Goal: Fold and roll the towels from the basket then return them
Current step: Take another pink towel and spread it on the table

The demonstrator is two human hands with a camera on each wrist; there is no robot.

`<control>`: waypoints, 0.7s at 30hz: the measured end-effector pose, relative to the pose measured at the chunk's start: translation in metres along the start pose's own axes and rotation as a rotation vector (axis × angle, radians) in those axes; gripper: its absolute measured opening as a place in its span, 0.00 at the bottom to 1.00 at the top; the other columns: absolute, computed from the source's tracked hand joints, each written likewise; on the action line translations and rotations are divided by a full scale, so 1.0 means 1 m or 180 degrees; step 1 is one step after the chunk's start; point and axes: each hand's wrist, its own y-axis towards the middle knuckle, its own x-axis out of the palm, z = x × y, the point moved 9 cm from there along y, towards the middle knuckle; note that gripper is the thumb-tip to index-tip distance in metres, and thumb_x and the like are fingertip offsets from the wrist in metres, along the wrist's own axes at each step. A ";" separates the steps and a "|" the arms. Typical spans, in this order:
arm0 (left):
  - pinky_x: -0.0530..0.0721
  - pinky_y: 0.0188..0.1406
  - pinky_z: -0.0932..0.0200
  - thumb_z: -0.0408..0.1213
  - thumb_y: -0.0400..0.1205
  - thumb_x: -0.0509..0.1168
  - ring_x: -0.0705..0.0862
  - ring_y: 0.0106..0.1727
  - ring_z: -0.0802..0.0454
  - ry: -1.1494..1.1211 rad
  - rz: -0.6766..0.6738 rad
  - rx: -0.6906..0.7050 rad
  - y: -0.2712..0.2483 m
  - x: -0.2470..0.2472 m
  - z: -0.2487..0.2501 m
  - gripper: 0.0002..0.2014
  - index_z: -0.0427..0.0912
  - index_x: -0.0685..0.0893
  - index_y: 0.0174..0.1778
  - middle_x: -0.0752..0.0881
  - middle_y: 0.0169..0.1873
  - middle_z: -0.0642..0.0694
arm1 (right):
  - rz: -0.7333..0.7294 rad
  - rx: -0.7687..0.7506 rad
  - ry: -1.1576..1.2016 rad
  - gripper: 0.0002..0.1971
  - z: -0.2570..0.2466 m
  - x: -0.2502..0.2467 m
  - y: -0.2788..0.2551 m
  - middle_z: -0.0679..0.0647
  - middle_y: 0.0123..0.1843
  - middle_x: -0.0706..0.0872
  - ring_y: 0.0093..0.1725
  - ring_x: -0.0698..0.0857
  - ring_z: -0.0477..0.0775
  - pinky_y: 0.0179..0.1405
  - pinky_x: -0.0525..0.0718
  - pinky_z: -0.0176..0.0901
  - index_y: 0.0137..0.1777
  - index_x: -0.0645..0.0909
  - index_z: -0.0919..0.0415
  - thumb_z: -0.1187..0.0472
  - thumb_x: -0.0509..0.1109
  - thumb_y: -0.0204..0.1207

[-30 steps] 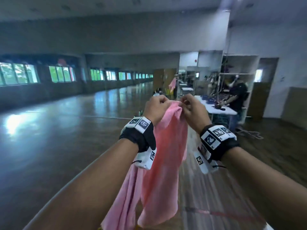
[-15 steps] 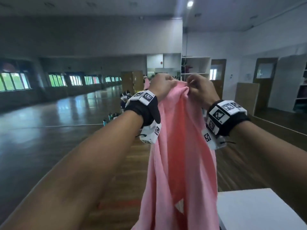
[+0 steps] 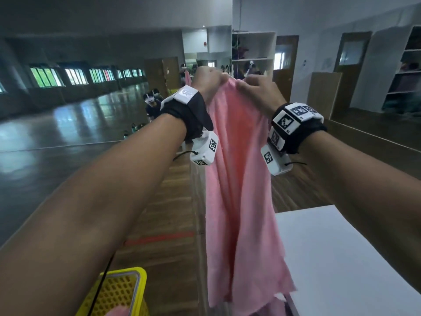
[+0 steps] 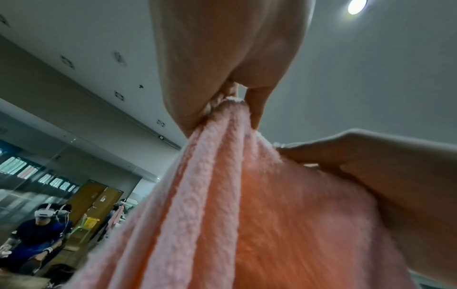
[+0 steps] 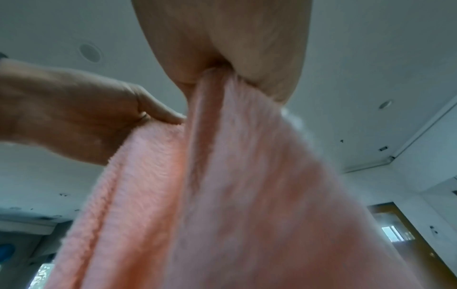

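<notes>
A pink towel point(image 3: 241, 201) hangs lengthwise in front of me, held up by its top edge. My left hand point(image 3: 210, 84) pinches the top edge at the left, and my right hand point(image 3: 255, 90) pinches it a short way to the right. The left wrist view shows the towel point(image 4: 235, 205) bunched into folds under my left hand point(image 4: 230, 97). In the right wrist view the cloth point(image 5: 235, 195) runs up into my right hand point(image 5: 217, 70). The towel's lower end hangs beside the white table point(image 3: 341, 258). A yellow perforated basket point(image 3: 118, 293) stands at the lower left with pink cloth point(image 3: 116, 312) inside.
The white table fills the lower right. Wooden floor stretches ahead, with a mirror wall behind it. A person wearing a headset point(image 3: 151, 103) crouches in the distance at the left. Shelves point(image 3: 407, 65) and doors point(image 3: 284, 60) line the right wall.
My view has swung right and down, bringing the table and the yellow basket into sight. Both hands have kept hold of the towel's top edge and spread slightly apart.
</notes>
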 end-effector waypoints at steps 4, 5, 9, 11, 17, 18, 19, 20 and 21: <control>0.84 0.50 0.50 0.30 0.79 0.64 0.82 0.44 0.46 -0.0056 -0.0244 -0.0086 -0.003 0.011 -0.010 0.08 0.43 0.79 0.35 0.82 0.35 0.47 | -0.0158 -0.0158 0.0158 0.19 0.001 0.006 -0.012 0.64 0.52 0.88 0.50 0.87 0.61 0.58 0.85 0.55 0.55 0.85 0.69 0.51 0.64 0.84; 0.83 0.49 0.52 0.29 0.81 0.63 0.82 0.44 0.47 -0.0147 -0.0324 -0.0103 -0.007 0.014 -0.012 0.08 0.42 0.79 0.35 0.81 0.36 0.46 | -0.0091 -0.0146 0.0225 0.19 0.004 0.004 -0.013 0.64 0.53 0.88 0.52 0.87 0.61 0.59 0.85 0.55 0.55 0.85 0.69 0.51 0.64 0.84; 0.85 0.58 0.44 0.37 0.83 0.64 0.85 0.47 0.39 -0.0462 -0.0863 -0.0020 -0.026 0.023 -0.022 0.13 0.28 0.85 0.49 0.85 0.50 0.31 | -0.0002 -0.0106 0.0555 0.20 0.011 0.004 -0.016 0.60 0.47 0.89 0.47 0.89 0.57 0.54 0.88 0.52 0.50 0.87 0.68 0.48 0.68 0.81; 0.85 0.59 0.43 0.39 0.83 0.65 0.86 0.49 0.37 -0.0572 -0.1053 0.0003 -0.030 0.019 -0.030 0.19 0.23 0.82 0.58 0.85 0.54 0.29 | -0.0063 -0.0154 0.0630 0.19 0.008 0.010 -0.019 0.59 0.44 0.89 0.43 0.88 0.52 0.50 0.88 0.46 0.49 0.87 0.69 0.49 0.69 0.80; 0.85 0.51 0.54 0.40 0.82 0.67 0.84 0.42 0.46 -0.0413 -0.1467 0.0092 -0.035 0.016 -0.049 0.14 0.30 0.84 0.51 0.83 0.45 0.41 | 0.0084 -0.0107 0.0951 0.18 0.006 0.031 -0.023 0.62 0.44 0.89 0.46 0.89 0.60 0.54 0.88 0.55 0.44 0.88 0.67 0.49 0.70 0.80; 0.84 0.51 0.54 0.40 0.82 0.67 0.84 0.42 0.46 -0.0415 -0.1394 0.0096 -0.033 0.012 -0.051 0.11 0.34 0.85 0.47 0.83 0.44 0.41 | 0.0097 -0.0012 0.1069 0.19 0.008 0.035 -0.023 0.64 0.45 0.89 0.47 0.89 0.62 0.56 0.88 0.57 0.46 0.87 0.68 0.49 0.70 0.80; 0.84 0.50 0.53 0.40 0.82 0.67 0.83 0.41 0.46 -0.0480 -0.1295 0.0087 -0.030 0.007 -0.053 0.10 0.36 0.85 0.44 0.84 0.43 0.42 | 0.0092 0.0087 0.1235 0.20 0.012 0.041 -0.024 0.66 0.47 0.89 0.47 0.89 0.63 0.57 0.87 0.58 0.48 0.87 0.70 0.50 0.69 0.80; 0.84 0.50 0.52 0.39 0.82 0.67 0.83 0.40 0.46 -0.0511 -0.1140 0.0095 -0.027 0.000 -0.055 0.10 0.35 0.86 0.44 0.84 0.42 0.42 | 0.0047 0.0203 0.1447 0.20 0.017 0.049 -0.027 0.69 0.50 0.88 0.47 0.88 0.65 0.59 0.86 0.61 0.51 0.86 0.71 0.51 0.69 0.81; 0.85 0.48 0.52 0.39 0.82 0.67 0.83 0.39 0.47 -0.0497 -0.0961 0.0126 -0.024 -0.007 -0.056 0.11 0.33 0.86 0.45 0.84 0.40 0.42 | -0.0028 0.0327 0.1663 0.20 0.024 0.059 -0.030 0.72 0.52 0.87 0.45 0.86 0.65 0.59 0.85 0.64 0.52 0.85 0.73 0.51 0.69 0.81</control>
